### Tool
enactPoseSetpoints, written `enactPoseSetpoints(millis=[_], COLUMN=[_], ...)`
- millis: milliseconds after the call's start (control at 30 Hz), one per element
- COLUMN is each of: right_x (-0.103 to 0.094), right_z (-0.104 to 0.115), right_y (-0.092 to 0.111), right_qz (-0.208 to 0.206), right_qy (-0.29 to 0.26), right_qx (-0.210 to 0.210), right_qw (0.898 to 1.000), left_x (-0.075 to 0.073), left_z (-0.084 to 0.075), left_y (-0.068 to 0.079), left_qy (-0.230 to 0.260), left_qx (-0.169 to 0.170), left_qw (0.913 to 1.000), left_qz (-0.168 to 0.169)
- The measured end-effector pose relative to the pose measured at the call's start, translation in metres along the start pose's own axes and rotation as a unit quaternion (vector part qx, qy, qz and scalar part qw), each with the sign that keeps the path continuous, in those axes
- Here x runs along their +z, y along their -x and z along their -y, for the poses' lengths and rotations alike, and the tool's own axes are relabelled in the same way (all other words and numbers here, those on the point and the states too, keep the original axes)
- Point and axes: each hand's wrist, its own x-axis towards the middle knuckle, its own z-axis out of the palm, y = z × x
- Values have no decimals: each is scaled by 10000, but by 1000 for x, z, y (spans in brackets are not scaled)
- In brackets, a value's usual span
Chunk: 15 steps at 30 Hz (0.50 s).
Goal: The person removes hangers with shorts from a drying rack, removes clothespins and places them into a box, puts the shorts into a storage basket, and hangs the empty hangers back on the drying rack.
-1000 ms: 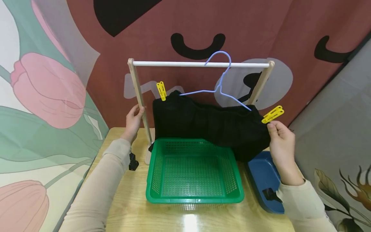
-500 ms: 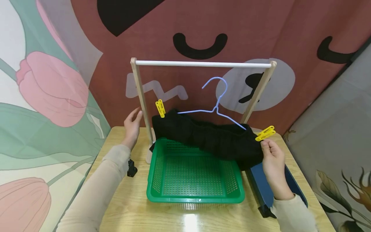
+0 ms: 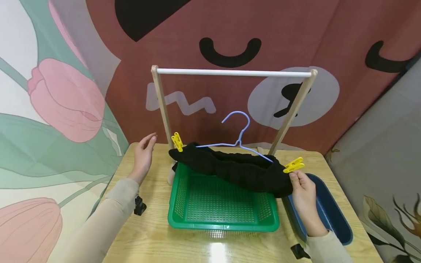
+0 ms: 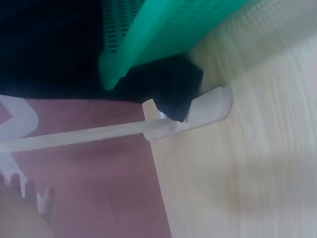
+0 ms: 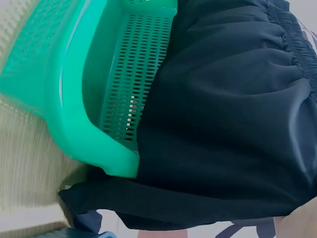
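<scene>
A black garment [image 3: 236, 175] hangs on a pale blue wire hanger [image 3: 239, 141]; its gathered elastic waistband shows in the right wrist view. One yellow clothespin [image 3: 177, 141] clips its left end and another yellow clothespin [image 3: 294, 165] its right end. My right hand [image 3: 304, 199] pinches the garment's right corner just below that clothespin. My left hand [image 3: 143, 157] holds nothing, its fingers extended, left of the rack's post. The hanger's hook stands well below the white bar [image 3: 230, 72], apart from it. The garment droops over the back of a green basket [image 3: 223, 226].
The bar is carried by a wooden left post [image 3: 162, 102] and a right post [image 3: 291, 113]. A blue tray [image 3: 329, 208] lies right of the basket on the wooden table [image 3: 154, 233]. Printed cloth [image 3: 131, 91] covers the wall behind.
The hanger has come off the bar and sunk with the garment towards the basket. My right hand moved down and slightly left with it. My left hand let go of the post and drew away left.
</scene>
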Motion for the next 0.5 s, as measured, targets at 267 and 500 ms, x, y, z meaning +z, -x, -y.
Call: enactPoseSetpoints(millis=[267, 500], right_x=[-2, 1], right_z=[1, -1], right_y=[-1, -3], right_qz=[22, 5], right_qy=[34, -138], right_qx=[87, -68], right_qw=[10000, 9999], left_x=[5, 4], left_z=[-10, -19], left_y=[22, 40], left_qy=[580, -189], left_qx=[355, 1343], left_qw=[9968, 9861], left_qz=[417, 960])
